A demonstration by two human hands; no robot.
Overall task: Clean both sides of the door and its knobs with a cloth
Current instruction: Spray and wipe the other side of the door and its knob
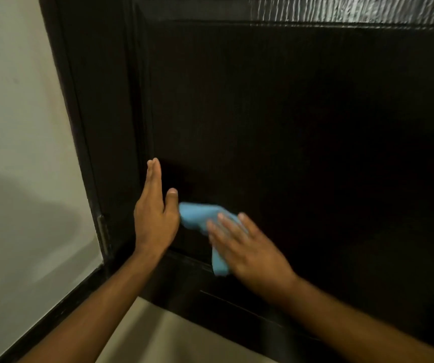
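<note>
Against the glossy dark panelled door (289,113), the flat right hand (247,247) presses a soft blue cloth (197,216); left hand (153,218) open-palmed.

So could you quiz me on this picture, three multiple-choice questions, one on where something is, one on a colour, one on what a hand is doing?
1. Where is the soft light blue cloth?
A. on the floor
B. against the dark wooden door
C. on the wall

2. What colour is the wall left of the door frame?
A. pale off-white
B. red
C. black

3. How is the left hand held?
A. clenched in a fist
B. gripping a knob
C. fingers straight, flat by the door panel

Answers: 1 B, the right hand presses the cloth on the panel; 2 A, the wall is pale; 3 C, the fingers point straight up.
</note>
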